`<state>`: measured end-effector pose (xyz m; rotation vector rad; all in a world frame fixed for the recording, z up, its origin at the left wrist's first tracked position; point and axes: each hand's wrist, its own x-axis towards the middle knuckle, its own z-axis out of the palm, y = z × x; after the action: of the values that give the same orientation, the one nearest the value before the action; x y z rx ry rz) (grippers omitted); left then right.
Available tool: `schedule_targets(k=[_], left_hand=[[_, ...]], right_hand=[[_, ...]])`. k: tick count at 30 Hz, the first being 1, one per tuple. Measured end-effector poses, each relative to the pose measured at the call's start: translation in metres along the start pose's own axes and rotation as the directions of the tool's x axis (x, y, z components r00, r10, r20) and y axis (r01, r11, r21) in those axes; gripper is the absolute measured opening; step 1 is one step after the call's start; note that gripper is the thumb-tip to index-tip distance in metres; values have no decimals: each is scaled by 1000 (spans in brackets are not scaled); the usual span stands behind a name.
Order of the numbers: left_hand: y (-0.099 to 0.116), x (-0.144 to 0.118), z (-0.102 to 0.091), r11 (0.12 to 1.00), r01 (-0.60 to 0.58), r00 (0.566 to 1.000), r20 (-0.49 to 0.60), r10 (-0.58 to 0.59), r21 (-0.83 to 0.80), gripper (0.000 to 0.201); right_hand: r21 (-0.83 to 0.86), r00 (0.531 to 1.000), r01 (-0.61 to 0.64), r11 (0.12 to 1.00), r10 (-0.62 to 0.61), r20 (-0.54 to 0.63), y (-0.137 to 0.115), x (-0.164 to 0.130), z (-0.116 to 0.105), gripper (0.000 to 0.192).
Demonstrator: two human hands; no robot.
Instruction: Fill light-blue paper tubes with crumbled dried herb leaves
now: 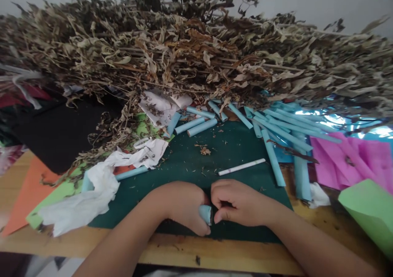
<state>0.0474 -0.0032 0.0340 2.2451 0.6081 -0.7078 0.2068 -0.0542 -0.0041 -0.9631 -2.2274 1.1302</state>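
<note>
The left hand (184,205) grips a blue roll (205,214) low on the green mat (184,162); the right hand (236,203) is curled, seemingly pinching its end. Light, crushable paper, best held gently around the middle.

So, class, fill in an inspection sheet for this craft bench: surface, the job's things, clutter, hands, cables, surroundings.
Surface: dark green cutting mat on a pale wooden table, speckled with dry crumbs.
Job's things: short light-blue rolled paper tube; many more light-blue paper tubes lie behind; one thin white stick on the mat.
Clutter: crumpled white tissue, orange, lime and pink paper sheets, light-green paper cone.
Hands: left hand grips the tube; right hand pinches at its end.
Cables: nothing seen.
Surroundings: big heap of dried leafy stalks against a pale wall.
</note>
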Motion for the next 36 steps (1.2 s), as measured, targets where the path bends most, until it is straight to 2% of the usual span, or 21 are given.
schedule_targets(k=[2,5,13,21,28,36], left_hand=[[-1,1,0,1000,-2,1000,1,2,-1,22],[-1,1,1,1000,-10,1000,-6,9,-10,23],[1,0,1,1000,-2,1000,-17,2,13,24],[3,0,2,995,8,1000,-24,-6,101,25],[2,3,3,994,9,1000,-26,-7,105,26],[4,3,3,994,7,1000,-16,-6,111,24]], right_hand=[[-119,998,-24,993,30,52,-2,2,0,23],[-191,995,-47,981,63,82,-4,3,-1,20],[-224,995,-62,973,77,61,-5,2,0,21],[-326,996,-46,944,69,57,-11,7,3,19],[-383,995,-44,923,77,70,-12,4,1,19],[-377,994,-43,925,78,78,-12,5,1,20]])
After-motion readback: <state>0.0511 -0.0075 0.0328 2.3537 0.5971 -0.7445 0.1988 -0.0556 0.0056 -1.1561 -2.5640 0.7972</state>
